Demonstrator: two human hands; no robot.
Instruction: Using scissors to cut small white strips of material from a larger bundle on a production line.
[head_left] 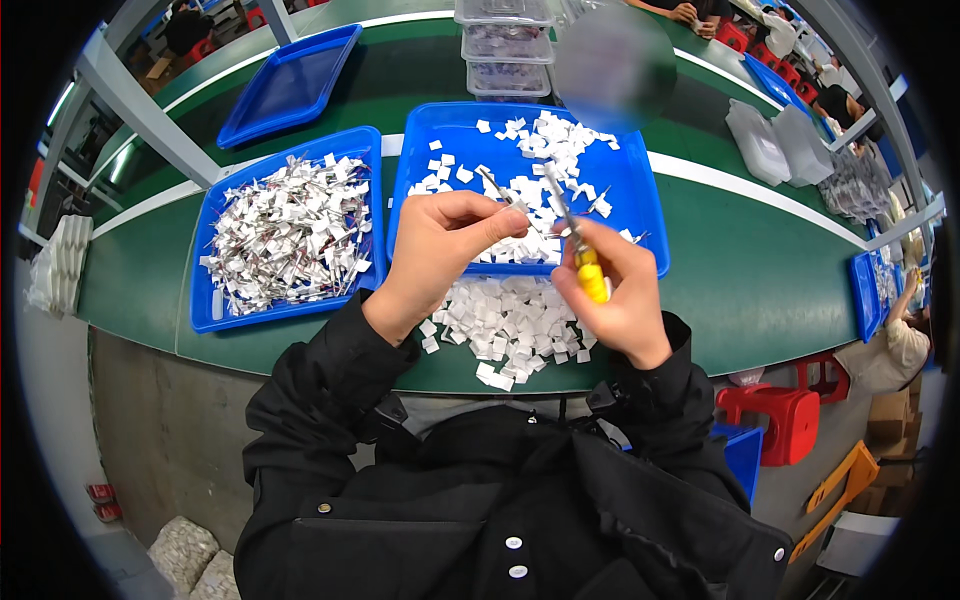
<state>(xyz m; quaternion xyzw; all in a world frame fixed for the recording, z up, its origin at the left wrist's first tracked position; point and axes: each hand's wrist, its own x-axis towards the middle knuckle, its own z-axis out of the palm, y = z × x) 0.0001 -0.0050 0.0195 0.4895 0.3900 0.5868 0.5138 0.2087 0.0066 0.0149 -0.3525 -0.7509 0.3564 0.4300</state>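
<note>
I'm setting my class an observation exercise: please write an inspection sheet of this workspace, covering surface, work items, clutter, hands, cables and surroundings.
Surface: green workbench with pale strips.
Work items: blue rectangular plastic tray on the left, heaped with white-tagged, thin-stemmed pieces; larger blue plastic tray holding scattered white pieces; loose pile of small white square pieces nearest the person.
Clutter: stacked clear plastic boxes; another blue plastic tray at the far left.
Hands: left hand pinches a small thin-stemmed piece; right hand grips a yellow-handled metal tool, its tip blurred.
Cables: nothing seen.
Surroundings: red plastic stool; grey metal frame posts; other people seated nearby.
</note>
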